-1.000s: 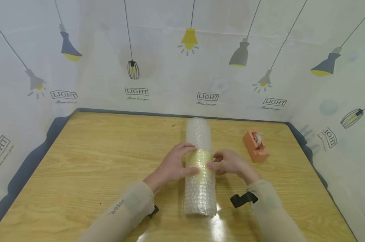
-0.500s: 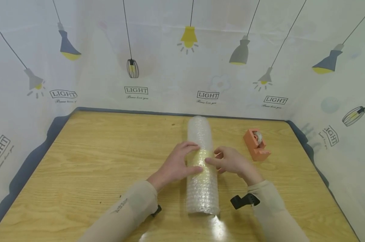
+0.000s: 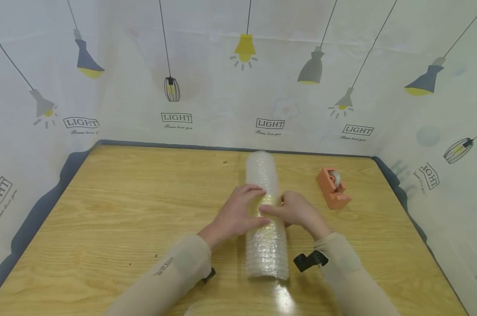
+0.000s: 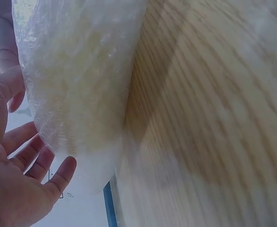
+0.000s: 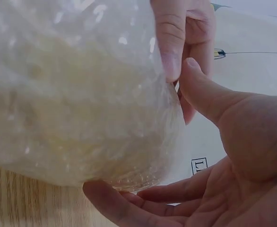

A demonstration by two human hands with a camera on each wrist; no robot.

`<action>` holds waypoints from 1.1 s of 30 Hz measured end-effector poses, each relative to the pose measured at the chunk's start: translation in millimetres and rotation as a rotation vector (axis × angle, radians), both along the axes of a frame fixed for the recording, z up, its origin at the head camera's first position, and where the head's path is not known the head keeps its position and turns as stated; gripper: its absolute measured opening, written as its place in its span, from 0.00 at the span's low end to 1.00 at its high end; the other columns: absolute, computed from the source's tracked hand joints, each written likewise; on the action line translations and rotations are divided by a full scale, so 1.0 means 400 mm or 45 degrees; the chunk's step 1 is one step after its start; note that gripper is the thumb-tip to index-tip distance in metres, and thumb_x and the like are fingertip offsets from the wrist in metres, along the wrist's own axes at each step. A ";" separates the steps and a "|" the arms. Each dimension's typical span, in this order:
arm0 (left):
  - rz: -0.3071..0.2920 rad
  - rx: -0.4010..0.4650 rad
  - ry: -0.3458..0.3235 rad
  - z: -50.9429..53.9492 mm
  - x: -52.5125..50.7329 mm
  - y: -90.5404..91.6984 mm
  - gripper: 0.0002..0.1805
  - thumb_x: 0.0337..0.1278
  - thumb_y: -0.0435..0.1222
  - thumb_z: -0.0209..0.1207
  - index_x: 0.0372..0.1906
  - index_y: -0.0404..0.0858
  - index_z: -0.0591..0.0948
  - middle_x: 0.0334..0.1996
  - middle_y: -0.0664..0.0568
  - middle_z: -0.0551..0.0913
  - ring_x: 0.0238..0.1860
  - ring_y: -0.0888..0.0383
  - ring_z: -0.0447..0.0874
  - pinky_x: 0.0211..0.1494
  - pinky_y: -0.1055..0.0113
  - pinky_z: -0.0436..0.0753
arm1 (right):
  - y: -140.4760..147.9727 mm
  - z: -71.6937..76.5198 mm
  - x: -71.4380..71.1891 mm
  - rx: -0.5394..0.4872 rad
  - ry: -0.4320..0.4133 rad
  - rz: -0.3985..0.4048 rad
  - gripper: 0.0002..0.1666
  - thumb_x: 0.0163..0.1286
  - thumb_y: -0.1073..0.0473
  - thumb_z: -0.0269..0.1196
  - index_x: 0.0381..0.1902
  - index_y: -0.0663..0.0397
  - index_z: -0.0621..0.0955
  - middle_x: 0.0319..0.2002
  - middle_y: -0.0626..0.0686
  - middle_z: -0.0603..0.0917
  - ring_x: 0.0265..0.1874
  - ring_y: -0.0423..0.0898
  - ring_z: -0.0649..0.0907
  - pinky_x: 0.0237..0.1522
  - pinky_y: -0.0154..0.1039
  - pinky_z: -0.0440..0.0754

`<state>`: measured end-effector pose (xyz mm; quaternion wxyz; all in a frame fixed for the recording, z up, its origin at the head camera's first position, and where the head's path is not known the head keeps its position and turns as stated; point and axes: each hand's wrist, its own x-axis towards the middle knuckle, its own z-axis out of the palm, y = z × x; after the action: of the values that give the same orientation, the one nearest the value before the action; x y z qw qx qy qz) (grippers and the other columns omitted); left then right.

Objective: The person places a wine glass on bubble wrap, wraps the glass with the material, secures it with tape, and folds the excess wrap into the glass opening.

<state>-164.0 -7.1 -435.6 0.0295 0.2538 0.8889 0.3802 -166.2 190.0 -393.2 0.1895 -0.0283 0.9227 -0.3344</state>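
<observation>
Clear bubble wrap forms a long bubble-wrap roll (image 3: pixel 263 259) lying flat on the wooden tabletop (image 3: pixel 116 197), its length running away from the person, far end near the back edge. A yellowish section shows through the wrap around mid-length, and both grips are placed there. Left grip (image 3: pixel 230 215), a bare hand, comes over the roll from the left side: fingers spread and relaxed, fingertips and thumb resting on the upper surface. Right grip (image 3: pixel 297 210), also bare, takes the right side: thumb laid across the top, remaining fingers curled down around the flank, so the roll sits between thumb and fingers. Thumb of the right grip points between the left thumb and left fingertips. Right wrist view: right fingers reach to the lower edge of the roll, where it nears the tabletop; the two thumbs lie very close together at the upper edge; contact between them cannot be determined. Orange tape dispenser (image 3: pixel 333 195) with a tape roll (image 3: pixel 335 179) stands right of the right grip, apart from it.
</observation>
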 end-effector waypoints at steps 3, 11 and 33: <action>-0.004 -0.032 0.018 0.003 0.000 0.006 0.42 0.55 0.50 0.75 0.73 0.41 0.74 0.73 0.51 0.71 0.74 0.51 0.65 0.77 0.54 0.69 | -0.002 0.000 -0.003 0.022 -0.006 -0.011 0.38 0.64 0.34 0.71 0.43 0.66 0.78 0.35 0.59 0.83 0.30 0.51 0.85 0.36 0.50 0.88; -0.029 -0.057 0.047 0.011 0.004 0.015 0.42 0.57 0.51 0.73 0.74 0.40 0.72 0.74 0.50 0.70 0.75 0.50 0.63 0.78 0.54 0.67 | 0.009 -0.008 -0.007 0.025 -0.020 -0.037 0.40 0.64 0.34 0.71 0.46 0.69 0.78 0.37 0.60 0.83 0.30 0.51 0.85 0.36 0.49 0.88; -0.013 0.019 -0.039 0.009 0.023 -0.009 0.45 0.55 0.51 0.75 0.75 0.41 0.72 0.73 0.50 0.66 0.72 0.51 0.67 0.75 0.53 0.72 | 0.055 -0.048 -0.012 -0.353 -0.177 -0.072 0.35 0.74 0.48 0.66 0.58 0.78 0.74 0.54 0.70 0.80 0.40 0.54 0.88 0.43 0.49 0.91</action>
<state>-154.8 -10.6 -432.0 0.0431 0.2528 0.8842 0.3906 -171.1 212.0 -412.4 0.2378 -0.0051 0.8528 -0.4649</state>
